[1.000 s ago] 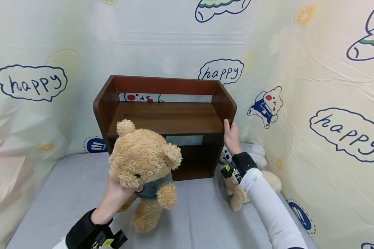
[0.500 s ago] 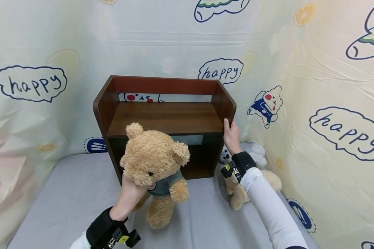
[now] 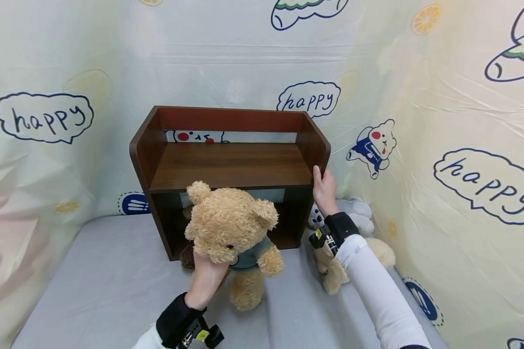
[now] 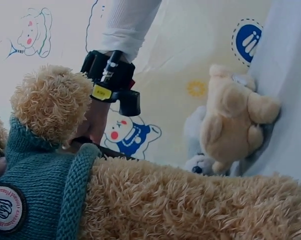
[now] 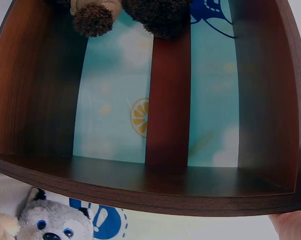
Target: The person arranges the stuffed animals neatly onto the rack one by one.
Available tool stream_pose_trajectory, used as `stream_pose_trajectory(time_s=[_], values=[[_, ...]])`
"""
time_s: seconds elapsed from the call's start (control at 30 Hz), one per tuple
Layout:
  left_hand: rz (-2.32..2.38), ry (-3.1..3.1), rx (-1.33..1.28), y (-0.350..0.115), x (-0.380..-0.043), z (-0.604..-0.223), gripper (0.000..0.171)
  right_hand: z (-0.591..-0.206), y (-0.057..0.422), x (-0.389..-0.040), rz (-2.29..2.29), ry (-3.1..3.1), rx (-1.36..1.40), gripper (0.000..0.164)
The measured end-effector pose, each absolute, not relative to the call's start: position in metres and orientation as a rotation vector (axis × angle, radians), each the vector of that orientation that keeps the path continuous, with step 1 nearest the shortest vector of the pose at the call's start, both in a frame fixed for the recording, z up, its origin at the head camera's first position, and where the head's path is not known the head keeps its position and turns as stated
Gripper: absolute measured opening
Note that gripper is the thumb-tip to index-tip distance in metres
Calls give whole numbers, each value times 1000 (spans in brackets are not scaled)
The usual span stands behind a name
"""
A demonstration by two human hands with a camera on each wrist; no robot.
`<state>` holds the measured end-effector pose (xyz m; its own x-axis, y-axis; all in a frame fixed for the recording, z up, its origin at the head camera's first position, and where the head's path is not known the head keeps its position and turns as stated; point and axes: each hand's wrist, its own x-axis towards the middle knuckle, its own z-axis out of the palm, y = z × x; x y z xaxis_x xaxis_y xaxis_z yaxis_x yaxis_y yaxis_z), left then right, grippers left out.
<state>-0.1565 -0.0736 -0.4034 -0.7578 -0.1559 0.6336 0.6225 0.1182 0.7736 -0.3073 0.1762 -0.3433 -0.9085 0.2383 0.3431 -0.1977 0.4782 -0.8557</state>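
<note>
My left hand (image 3: 208,278) grips a curly tan teddy bear (image 3: 231,223) under its head, at the neck. The bear wears a teal knitted sweater (image 4: 45,175) with a round patch; it hangs upright in front of the shelf's lower compartment. My right hand (image 3: 325,191) holds the right side panel of a dark brown wooden shelf (image 3: 231,165), thumb at its front edge; some fingers are hidden behind it. Inside the lower compartment at the left is a dark brown plush toy (image 5: 163,17), mostly covered by the bear in the head view.
Right of the shelf lie a grey plush husky (image 5: 55,220) and a cream plush toy (image 4: 230,117), partly behind my right arm. A grey cloth (image 3: 100,281) covers the table. Printed curtains (image 3: 227,58) stand close behind and to the right.
My left hand has carried the teddy bear rightward and slightly down along the shelf's front. The dark plush at the lower left has come into view. My right hand keeps its place.
</note>
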Motion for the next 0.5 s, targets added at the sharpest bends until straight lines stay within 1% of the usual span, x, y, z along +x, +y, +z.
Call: stream_pose_trajectory(time_s=[0.2, 0.4, 0.5], values=[[-1843, -1643, -501, -55, -164, -411, 34, -343, 176, -308, 1418, -2301, -33, 36], [-1791, -1620, -419, -45, -171, -416, 34, -341, 175, -309, 1394, -2317, -43, 35], [-2086, -1390, -518, -39, -176, -419, 33, -340, 175, -309, 1397, -2319, -42, 35]])
